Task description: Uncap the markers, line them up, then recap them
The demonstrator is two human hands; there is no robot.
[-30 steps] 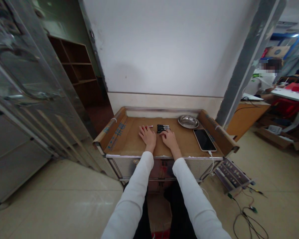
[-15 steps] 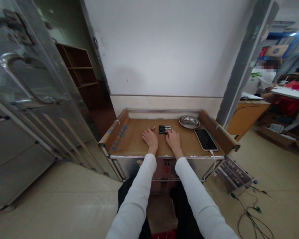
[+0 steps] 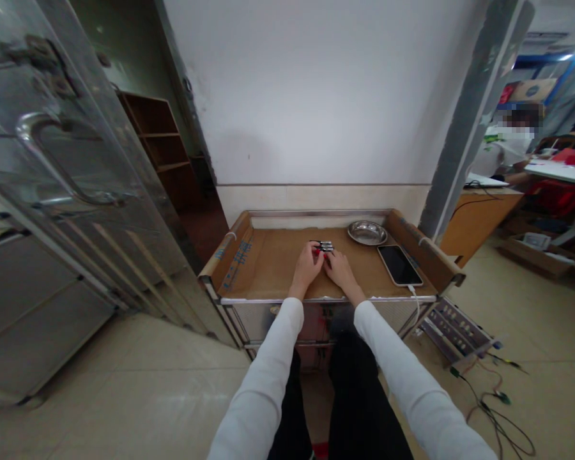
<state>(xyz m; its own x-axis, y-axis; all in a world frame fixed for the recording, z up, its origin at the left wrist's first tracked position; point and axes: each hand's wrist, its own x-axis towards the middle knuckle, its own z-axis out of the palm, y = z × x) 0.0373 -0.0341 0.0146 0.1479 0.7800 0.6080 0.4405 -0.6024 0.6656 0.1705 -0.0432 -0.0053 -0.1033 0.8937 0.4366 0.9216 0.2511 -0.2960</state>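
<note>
Several black markers (image 3: 324, 245) lie side by side on the brown cardboard-lined cart top (image 3: 273, 255). Just in front of them, my left hand (image 3: 307, 268) has its fingers closed at a red marker (image 3: 318, 253), of which only small red parts show. My right hand (image 3: 339, 269) is close beside it, fingers bent around the near right edge of the markers and the red piece. My fingers cover much of the red marker, and whether my right fingers grip anything is hidden.
A round metal dish (image 3: 367, 232) sits at the back right of the cart. A phone (image 3: 399, 265) with a white cable lies in front of it. Raised cardboard sides (image 3: 424, 252) border the top. A person (image 3: 512, 144) sits at far right.
My left hand has moved right with the red marker, up to the black markers. My right hand has shifted slightly closer to the near edge. The view has shifted a little.
</note>
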